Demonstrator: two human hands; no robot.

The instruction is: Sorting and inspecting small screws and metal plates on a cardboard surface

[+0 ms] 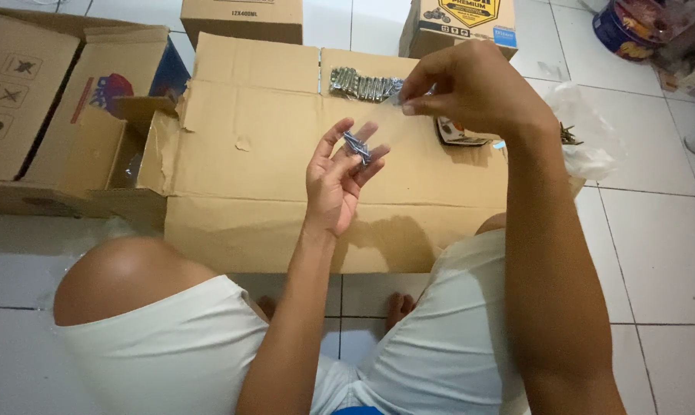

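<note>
In the frame's middle, the left hand (338,173) is grasping a few small screws (357,146) in its fingertips, while the right hand (463,84) is pinching a thin clear bag (384,115). Keeping the bag's mouth wide seems wise.

Shiny metal screws (357,146) are being seen against matt, creased brown cardboard (263,154). A clear, thin plastic bag (382,119) is being shown, and glossy white floor tiles (655,230).
</note>
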